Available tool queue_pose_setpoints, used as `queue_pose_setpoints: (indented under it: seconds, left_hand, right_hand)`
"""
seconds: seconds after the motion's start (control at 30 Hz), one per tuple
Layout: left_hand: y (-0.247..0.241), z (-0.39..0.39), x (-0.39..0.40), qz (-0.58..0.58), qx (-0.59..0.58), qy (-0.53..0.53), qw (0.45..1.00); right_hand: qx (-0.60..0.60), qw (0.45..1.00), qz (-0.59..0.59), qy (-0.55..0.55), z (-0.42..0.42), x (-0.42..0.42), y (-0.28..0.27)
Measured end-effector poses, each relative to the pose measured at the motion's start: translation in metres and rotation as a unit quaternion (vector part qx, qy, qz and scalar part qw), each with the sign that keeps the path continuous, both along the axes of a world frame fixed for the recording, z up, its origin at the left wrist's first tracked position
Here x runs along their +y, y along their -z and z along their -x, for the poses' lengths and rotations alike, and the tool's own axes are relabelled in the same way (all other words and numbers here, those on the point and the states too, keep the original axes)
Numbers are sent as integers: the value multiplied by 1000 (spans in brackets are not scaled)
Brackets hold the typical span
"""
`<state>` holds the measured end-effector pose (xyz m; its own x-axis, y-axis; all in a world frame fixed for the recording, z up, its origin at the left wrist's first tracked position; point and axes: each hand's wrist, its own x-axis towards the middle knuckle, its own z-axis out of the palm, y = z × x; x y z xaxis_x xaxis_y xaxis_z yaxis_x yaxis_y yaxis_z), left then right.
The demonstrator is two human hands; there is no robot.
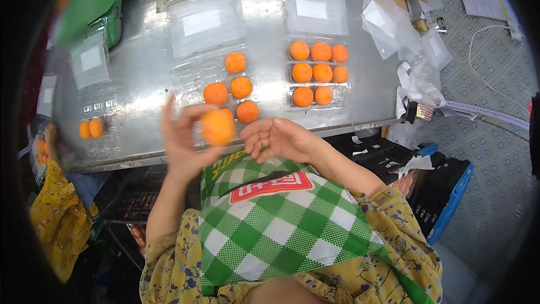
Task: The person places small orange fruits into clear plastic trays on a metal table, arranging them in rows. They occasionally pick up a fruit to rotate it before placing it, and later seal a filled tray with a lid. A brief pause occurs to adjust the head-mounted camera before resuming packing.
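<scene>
My left hand (185,135) holds an orange round fruit (218,127), blurred, just off the table's front edge. Beside it, my right hand (282,139) is empty with its fingers curled loosely apart. Behind my hands lies a clear plastic tray (190,74) with several orange fruits (241,87) in its right part; the held fruit partly hides one of them. A second clear tray (291,103) to the right bears three rows of the same fruit (322,73). At the left, a third clear tray (110,105) has two fruits (96,127) in its front part.
Lids with white labels (201,23) lie behind the trays on the metal table (265,17). A green crate (95,4) stands at the back left. Plastic film (388,25) lies on the right edge, above black crates (447,190). A co-worker's yellow sleeve (63,219) shows at far left.
</scene>
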<state>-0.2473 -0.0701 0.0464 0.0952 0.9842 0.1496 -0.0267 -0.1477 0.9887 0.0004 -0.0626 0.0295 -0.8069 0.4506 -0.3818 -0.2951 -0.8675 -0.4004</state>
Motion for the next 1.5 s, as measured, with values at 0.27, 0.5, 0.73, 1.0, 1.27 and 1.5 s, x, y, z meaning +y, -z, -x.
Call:
queue_pose_setpoints:
  seconds: [0.27,0.5,0.73,1.0,1.27,1.5]
  left_hand:
    - [-5,-81,12,-132,67,178,973]
    - [-20,-114,12,12,-59,158,986]
    - [-6,-139,-2,387,-336,108,852]
    - [-3,-169,0,456,-390,115,792]
    - [28,-173,-5,478,-582,218,621]
    - [33,-184,-4,457,-620,245,589]
  right_hand:
    - [60,995,75,33,-35,-8,-12]
    - [47,992,-69,90,-71,-7,-4]
    - [-370,759,-491,215,-80,-5,-41]
    - [-526,501,-659,194,-86,-10,-36]
    - [-341,770,-502,195,-99,-10,-32]
    - [-312,775,-512,201,-108,-10,-17]
